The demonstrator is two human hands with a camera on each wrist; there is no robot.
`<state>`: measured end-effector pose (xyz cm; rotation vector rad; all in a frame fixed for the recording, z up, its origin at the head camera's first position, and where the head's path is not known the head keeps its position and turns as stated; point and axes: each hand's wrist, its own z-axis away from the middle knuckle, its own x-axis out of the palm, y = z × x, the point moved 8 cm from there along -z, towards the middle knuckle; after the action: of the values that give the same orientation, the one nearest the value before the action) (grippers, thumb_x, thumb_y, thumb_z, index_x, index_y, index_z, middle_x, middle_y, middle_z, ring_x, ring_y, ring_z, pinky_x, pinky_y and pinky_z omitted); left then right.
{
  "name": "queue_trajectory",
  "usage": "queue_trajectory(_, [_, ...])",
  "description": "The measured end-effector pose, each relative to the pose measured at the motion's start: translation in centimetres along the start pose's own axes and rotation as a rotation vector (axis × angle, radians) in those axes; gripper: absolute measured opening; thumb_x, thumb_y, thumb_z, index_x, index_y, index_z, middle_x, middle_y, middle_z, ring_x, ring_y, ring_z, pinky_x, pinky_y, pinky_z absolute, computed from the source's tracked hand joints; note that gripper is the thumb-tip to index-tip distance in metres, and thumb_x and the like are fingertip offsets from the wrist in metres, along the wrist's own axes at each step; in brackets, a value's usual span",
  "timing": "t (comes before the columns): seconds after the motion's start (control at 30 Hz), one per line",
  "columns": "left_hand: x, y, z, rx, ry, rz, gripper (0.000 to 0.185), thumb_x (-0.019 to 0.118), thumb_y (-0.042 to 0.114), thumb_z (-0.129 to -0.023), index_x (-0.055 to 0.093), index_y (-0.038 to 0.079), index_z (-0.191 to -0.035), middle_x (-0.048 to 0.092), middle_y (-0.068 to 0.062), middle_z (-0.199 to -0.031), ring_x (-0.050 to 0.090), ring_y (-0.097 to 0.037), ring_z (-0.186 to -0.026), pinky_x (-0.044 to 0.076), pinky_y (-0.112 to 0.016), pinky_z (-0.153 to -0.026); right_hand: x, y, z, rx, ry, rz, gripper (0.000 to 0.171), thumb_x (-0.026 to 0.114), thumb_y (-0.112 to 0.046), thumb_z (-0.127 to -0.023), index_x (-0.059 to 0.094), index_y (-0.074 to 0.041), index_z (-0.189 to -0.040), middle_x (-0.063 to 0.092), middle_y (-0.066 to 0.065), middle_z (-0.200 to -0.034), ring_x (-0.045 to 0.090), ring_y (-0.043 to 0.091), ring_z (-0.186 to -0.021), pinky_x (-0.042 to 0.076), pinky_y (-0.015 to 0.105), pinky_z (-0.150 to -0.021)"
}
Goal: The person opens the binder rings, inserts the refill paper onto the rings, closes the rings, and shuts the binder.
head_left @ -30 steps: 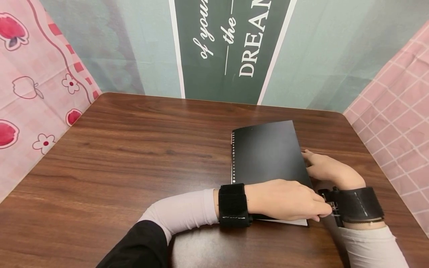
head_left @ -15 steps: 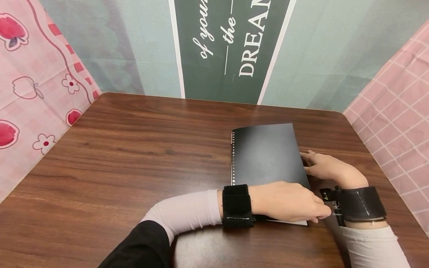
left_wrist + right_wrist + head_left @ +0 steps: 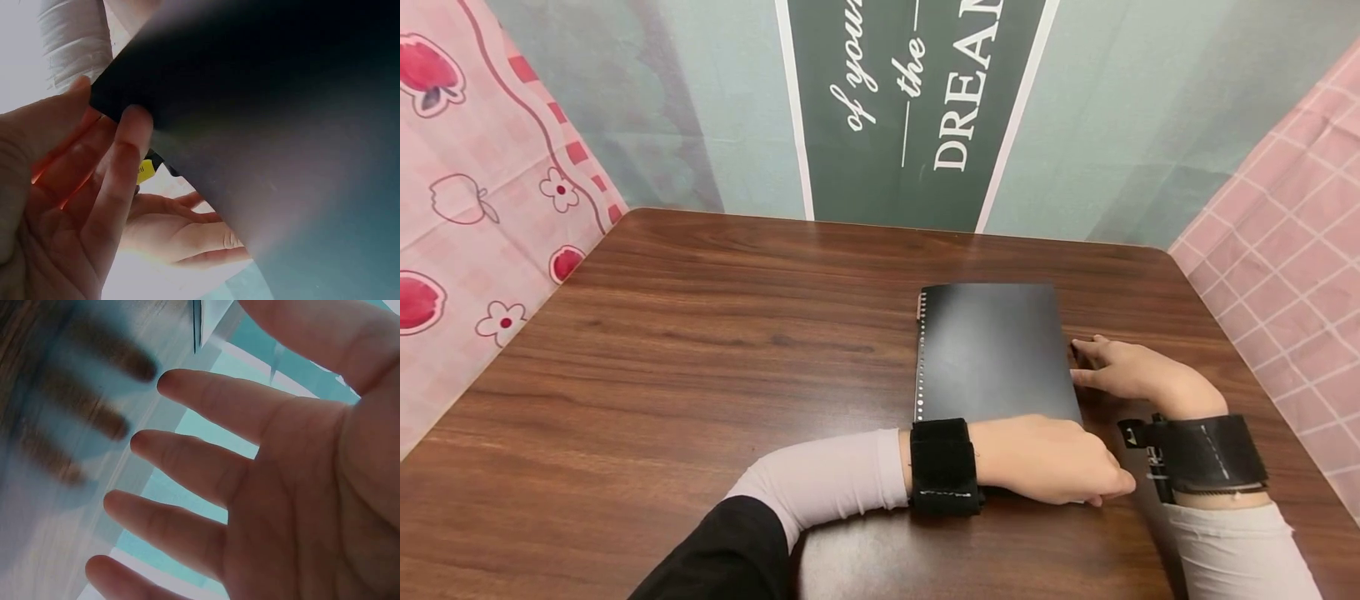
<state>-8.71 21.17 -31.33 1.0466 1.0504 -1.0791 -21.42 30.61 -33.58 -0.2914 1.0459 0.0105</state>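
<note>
A black-covered notebook [image 3: 992, 350] lies on the wooden table, a row of binding holes down its left side. My left hand [image 3: 1045, 458] reaches across its near part. In the left wrist view, the thumb and fingers of that hand hold the notebook cover [image 3: 237, 156] at a corner. My right hand [image 3: 1131, 371] stands at the notebook's right edge, thumb close to it. In the right wrist view its fingers [image 3: 187, 450] are straight and spread over the tabletop, with nothing in the palm. The notebook's near edge is mostly hidden under my left hand and wrist.
The brown table [image 3: 700, 350] extends to the left of the notebook. A blue-green cloth with a lettered dark panel [image 3: 917, 108] hangs behind it, and pink cloths [image 3: 1300, 233] stand along both sides. Black straps [image 3: 943, 467] wrap both wrists.
The notebook's cover has sunk, its far right corner dropping lower and lying flatter. My left hand has shifted slightly right and toward me. The right hand has barely moved.
</note>
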Motion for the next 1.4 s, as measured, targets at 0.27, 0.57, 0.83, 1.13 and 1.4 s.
queue_trajectory(0.27, [0.6,0.1,-0.4,-0.025,-0.03,-0.016,0.013,0.055,0.027,-0.102,0.059,0.027,-0.115,0.063,0.02,-0.107,0.06,0.004,-0.095,0.047,-0.016,-0.078,-0.2,0.2,0.2,0.028,-0.006,0.004,0.076,0.057,-0.039,-0.099,0.03,0.013,-0.147,0.015,0.05,-0.147,0.026,0.068,-0.13,0.031,0.074,-0.1])
queue_trajectory(0.57, [1.0,0.2,-0.7,-0.026,-0.049,-0.025,0.015,0.056,0.03,-0.102,0.06,0.027,-0.116,0.064,0.016,-0.108,0.06,0.003,-0.099,0.047,-0.016,-0.079,-0.3,0.4,0.3,0.044,0.001,-0.007,0.078,0.056,-0.042,-0.099,0.03,0.012,-0.148,0.015,0.048,-0.149,0.026,0.067,-0.131,0.03,0.074,-0.1])
queue_trajectory(0.83, [1.4,0.1,-0.6,-0.04,-0.06,-0.011,0.013,0.059,0.028,-0.1,0.062,0.028,-0.112,0.064,0.016,-0.103,0.06,0.0,-0.094,0.047,-0.018,-0.079,-0.2,0.2,0.3,0.034,0.0,-0.001,0.077,0.056,-0.041,-0.1,0.03,0.013,-0.148,0.016,0.049,-0.147,0.027,0.067,-0.13,0.032,0.073,-0.1])
queue_trajectory(1.13, [1.7,0.1,-0.7,-0.001,-0.08,0.001,0.016,0.059,0.029,-0.1,0.062,0.026,-0.115,0.063,0.016,-0.108,0.058,0.002,-0.103,0.043,-0.015,-0.085,-0.1,0.3,0.0,0.033,-0.007,0.004,0.078,0.056,-0.042,-0.099,0.03,0.014,-0.147,0.015,0.05,-0.147,0.026,0.068,-0.13,0.031,0.073,-0.1])
queue_trajectory(1.4, [1.8,-0.1,-0.8,-0.008,-0.11,0.017,0.017,0.058,0.032,-0.101,0.062,0.027,-0.117,0.063,0.016,-0.107,0.059,0.002,-0.101,0.043,-0.014,-0.084,-0.1,0.3,0.0,0.026,-0.001,-0.003,0.078,0.056,-0.042,-0.099,0.029,0.014,-0.148,0.016,0.05,-0.147,0.027,0.067,-0.13,0.032,0.073,-0.099])
